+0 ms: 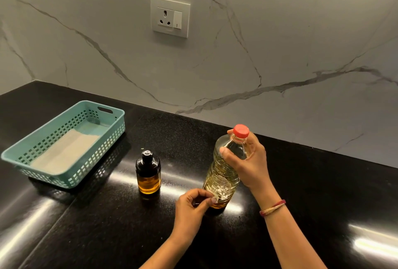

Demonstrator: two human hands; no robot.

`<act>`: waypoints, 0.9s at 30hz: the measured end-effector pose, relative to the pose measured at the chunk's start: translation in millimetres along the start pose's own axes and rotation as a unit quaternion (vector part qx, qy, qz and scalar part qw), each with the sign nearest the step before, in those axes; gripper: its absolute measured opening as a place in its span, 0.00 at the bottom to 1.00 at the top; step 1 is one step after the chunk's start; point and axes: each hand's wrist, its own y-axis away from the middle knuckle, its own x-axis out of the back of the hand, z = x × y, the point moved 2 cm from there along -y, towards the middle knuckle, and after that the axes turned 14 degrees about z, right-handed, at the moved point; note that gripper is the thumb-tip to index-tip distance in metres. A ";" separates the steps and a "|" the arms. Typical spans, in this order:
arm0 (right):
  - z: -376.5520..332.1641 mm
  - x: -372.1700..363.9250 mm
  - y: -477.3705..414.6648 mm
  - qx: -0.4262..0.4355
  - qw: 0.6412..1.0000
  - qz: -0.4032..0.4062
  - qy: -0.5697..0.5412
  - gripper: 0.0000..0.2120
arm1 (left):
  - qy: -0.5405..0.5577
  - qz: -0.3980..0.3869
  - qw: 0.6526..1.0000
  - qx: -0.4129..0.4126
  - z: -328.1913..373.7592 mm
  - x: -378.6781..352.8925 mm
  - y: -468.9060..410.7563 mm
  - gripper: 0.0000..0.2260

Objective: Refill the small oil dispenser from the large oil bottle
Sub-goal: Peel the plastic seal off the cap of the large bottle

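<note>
The large oil bottle (220,179) stands upright on the black counter (301,193), clear ribbed plastic with yellow oil and a red cap (241,132) screwed on. My right hand (247,161) grips its shoulder just below the cap. My left hand (191,208) sits low beside the bottle's base with curled fingers, the thumb and fingertips touching the bottle's lower wall. The small oil dispenser (148,172) stands to the left of the bottle, amber glass with a black top, holding some oil, untouched.
A teal perforated basket (101,146) with a pale folded cloth (64,152) inside sits at the back left of the counter. A marble wall with a white socket plate (170,16) runs behind. Glossy reflections streak the counter.
</note>
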 end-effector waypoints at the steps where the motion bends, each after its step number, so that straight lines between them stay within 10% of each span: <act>1: -0.3 0.4 -0.1 0.000 1.000 0.000 0.001 0.19 | 0.004 0.004 1.000 -0.006 2.3 -0.6 0.0 0.06; 27: -0.6 2.1 -3.4 -0.008 1.000 -0.003 0.017 0.21 | -0.032 -0.030 0.992 -0.115 56.3 -9.2 -7.8 0.06</act>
